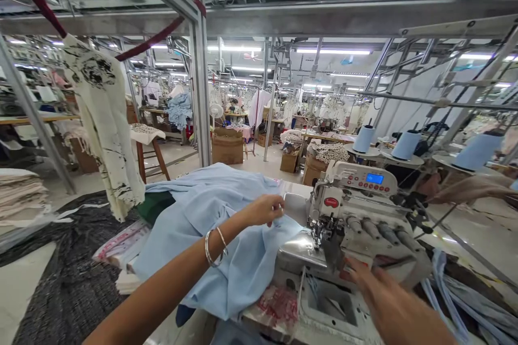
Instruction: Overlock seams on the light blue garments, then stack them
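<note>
"What is taking up the most room?"

"The pale blue cloth (pixel 214 242); it is spreading beneath the left grip (pixel 263 210) and away to its left, while one narrow end is running rightward from that grip."

"And next in size?"

"The sewing machine (pixel 356 199); it is standing to the right of the left grip; the right grip (pixel 384 291) is hovering close before its front; blue thread cones (pixel 407 144) are standing beyond that grip."

"How are the grips looking?"

"The left is pinching the cloth between its fingertips; the right is blurring, so I cannot tell whether its fingers are meeting."

"How far along?"

"The narrow end is lying at the presser foot (pixel 318 237), right of the left grip; most cloth is hanging loose, so much seems to be remaining; no finished seam is showing clearly."

"Anything smaller?"

"Bracelets (pixel 208 248); they are circling the wrist behind the left grip."
</note>
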Tool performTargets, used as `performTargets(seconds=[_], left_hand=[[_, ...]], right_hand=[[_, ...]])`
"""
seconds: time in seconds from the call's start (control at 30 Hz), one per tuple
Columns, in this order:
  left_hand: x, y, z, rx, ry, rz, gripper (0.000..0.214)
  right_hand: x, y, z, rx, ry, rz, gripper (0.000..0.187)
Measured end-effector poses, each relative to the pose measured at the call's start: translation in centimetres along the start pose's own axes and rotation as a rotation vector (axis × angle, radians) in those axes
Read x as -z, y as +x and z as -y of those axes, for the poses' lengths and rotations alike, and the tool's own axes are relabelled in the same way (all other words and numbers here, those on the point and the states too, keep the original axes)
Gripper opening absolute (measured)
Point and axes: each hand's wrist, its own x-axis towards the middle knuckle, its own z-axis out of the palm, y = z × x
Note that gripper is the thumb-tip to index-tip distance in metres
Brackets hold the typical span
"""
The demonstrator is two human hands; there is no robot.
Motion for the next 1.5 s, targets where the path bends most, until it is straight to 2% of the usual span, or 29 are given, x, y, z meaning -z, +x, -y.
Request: performTargets(seconds=[0.03,0.1,0.2,0.37,0.53,0.6,0.63,0.73,0.8,0.87,0.93,1.0,1.17,1.4,1.47,1.5], left_hand=[[0.2,-0.3,-0.2,-0.006,0.031,-0.019,0.018],[0.5,-1.0,-0.5,-0.027,0.100,-0.050,0.015],[0.8,-2.3,-1.3,-0.058,0.209,-0.072,0.014],[0.9,-3.6,-2.8,-0.048,0.379,-0.146,0.015],[1.3,-4.6,-3.5,-0.047,0.430,-0.203,0.015],[1.2,-5.2,-3.5,-0.044,0.322,-0.258,0.015],[1.1,-5.5,-3.4,-0.032,0.196,-0.286,0.016],[-0.2,-7.0,-3.4,0.022,-0.404,-0.268,0.020],[-1.6,-8.0,-3.8,0.030,-0.761,-0.207,0.021],[-2.9,-9.0,-4.5,0.009,-0.928,-0.173,0.023],[-3.9,-9.7,-5.4,0.003,-0.970,-0.157,0.024],[-4.5,-10.1,-6.3,0.007,-0.994,-0.145,0.022],[-4.8,-10.1,-7.3,-0.035,-1.043,-0.135,0.016],[-5.1,-10.3,-7.8,-0.022,-0.949,-0.103,0.013],[-5.1,-10.6,-8.0,-0.033,-0.870,-0.097,0.012],[-5.1,-10.9,-8.1,-0.039,-0.824,-0.088,0.013]], right_hand=[[0.3,1.4,1.7,0.033,-0.085,0.056,0.033],[0.9,4.2,4.8,0.002,-0.223,0.133,0.034],[1.6,7.4,7.9,-0.043,-0.248,0.195,0.027],[1.1,9.5,9.3,-0.104,-0.232,0.200,0.017],[0.7,10.2,9.7,-0.103,-0.214,0.218,0.010],[0.9,9.8,9.4,-0.099,-0.203,0.212,0.010],[1.1,9.4,9.1,-0.103,-0.199,0.204,0.011],[1.4,7.0,7.5,-0.158,-0.181,0.151,0.021],[1.5,4.7,6.6,-0.198,-0.125,0.000,0.030],[1.6,2.3,6.2,-0.178,-0.050,-0.199,0.038],[1.9,0.3,6.5,-0.126,0.008,-0.335,0.041],[2.5,-1.1,7.3,-0.099,0.052,-0.393,0.039],[3.5,-1.7,9.1,-0.036,0.238,-0.397,0.032],[2.8,-0.9,11.1,-0.022,0.389,-0.436,0.032],[2.0,-1.6,10.4,-0.070,0.434,-0.432,0.031],[1.4,-2.1,9.3,-0.140,0.421,-0.429,0.032]])
